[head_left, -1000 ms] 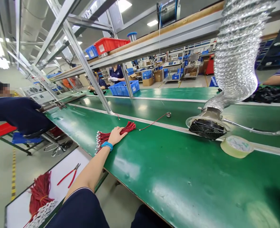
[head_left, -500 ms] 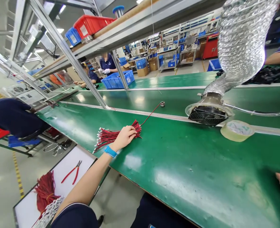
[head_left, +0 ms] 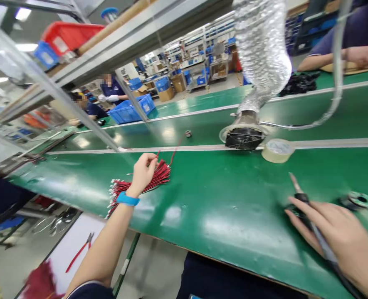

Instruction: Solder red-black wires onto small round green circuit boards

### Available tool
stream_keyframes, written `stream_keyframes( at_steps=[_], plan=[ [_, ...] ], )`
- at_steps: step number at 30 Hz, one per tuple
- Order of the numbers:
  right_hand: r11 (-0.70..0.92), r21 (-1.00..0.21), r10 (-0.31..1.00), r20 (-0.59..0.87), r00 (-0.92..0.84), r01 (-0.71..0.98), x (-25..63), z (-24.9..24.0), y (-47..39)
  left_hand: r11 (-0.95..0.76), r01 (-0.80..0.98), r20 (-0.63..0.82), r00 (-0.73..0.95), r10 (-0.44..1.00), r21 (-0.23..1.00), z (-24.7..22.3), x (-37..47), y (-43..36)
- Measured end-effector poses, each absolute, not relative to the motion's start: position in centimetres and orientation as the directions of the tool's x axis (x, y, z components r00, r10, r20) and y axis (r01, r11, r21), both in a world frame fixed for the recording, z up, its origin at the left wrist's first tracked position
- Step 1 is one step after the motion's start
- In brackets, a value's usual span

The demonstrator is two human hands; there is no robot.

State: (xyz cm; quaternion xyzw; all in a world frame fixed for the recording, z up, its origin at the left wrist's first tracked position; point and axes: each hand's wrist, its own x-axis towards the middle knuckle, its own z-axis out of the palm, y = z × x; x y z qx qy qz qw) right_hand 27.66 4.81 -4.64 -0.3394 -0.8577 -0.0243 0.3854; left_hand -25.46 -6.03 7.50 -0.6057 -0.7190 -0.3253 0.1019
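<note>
In a workshop (head_left: 199, 62), one green worktop (head_left: 208, 191) lies below one silver duct (head_left: 260, 45). One red bin (head_left: 74, 37) has a label (head_left: 60, 44) too blurred to read. One red wire bundle (head_left: 157, 176) rests on the worktop beneath the left hand (head_left: 143, 170), whose fingers pinch one wire (head_left: 158, 155); the right hand (head_left: 342, 232) closes its fingers round one soldering iron (head_left: 322, 243), nearer than one tape roll (head_left: 277, 150)
</note>
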Motion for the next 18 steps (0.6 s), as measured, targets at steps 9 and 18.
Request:
stream_keyframes(
  at_steps=[9,18],
  plan=[
    [0.592,-0.591,0.799,0.519,-0.303,0.548,21.6,-3.1,-2.4,-0.26,0.828,0.294,0.121,0.948,0.496,3.9,-4.9,-4.7],
    [0.464,-0.765,0.882,0.443,-0.157,0.446,20.3,-2.5,-3.4,-0.239,0.704,0.205,0.135,0.969,0.668,1.6,0.0,-4.4]
  ],
)
